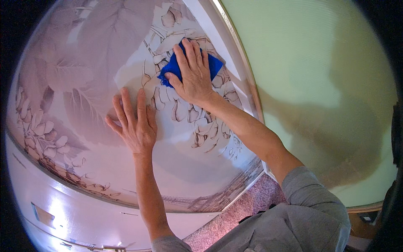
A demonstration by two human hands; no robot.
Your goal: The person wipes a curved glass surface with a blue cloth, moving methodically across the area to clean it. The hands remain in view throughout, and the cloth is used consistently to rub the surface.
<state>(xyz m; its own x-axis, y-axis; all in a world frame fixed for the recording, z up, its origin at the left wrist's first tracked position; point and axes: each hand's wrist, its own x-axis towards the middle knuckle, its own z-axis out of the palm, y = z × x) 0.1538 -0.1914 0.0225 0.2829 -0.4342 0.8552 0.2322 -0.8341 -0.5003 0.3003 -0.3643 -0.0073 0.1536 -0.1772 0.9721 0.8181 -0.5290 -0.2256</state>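
My right hand (194, 77) presses a blue cloth (171, 67) against a large surface printed with flowers and leaves (185, 170). Its fingers lie over the cloth, with ragged blue edges showing on both sides. Lower and to the left, my left hand (136, 124) rests on the same printed surface. Those fingers are spread and hold nothing. Brown-outlined petals (178, 110) show between the two hands, and a big pale mauve leaf (115, 34) spreads above the left one.
A white frame strip (231, 63) borders the print on the right. Beyond it stands a light green panel (299, 56) with a shadow across it. A glossy white surface (78, 217) runs along the lower left. Speckled carpet (220, 220) shows below, near my grey shirt.
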